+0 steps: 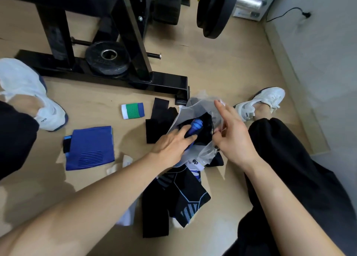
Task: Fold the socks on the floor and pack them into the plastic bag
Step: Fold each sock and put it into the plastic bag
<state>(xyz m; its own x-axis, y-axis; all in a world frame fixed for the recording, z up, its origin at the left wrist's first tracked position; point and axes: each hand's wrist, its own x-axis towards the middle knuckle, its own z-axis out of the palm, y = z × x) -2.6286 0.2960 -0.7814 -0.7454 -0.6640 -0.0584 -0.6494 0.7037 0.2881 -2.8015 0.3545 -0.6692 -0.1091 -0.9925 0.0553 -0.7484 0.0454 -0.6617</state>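
We press blue sock (196, 129) into plastic bag (193, 105), left hand (172, 145) fingers flat; right hand (231, 135) pinches rim. Film may slip, mouth collapse.

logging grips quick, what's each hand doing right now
Left hand: open, straight fingers pressing the rolled blue sock into the clear plastic bag.
Right hand: pinching that bag's rim.
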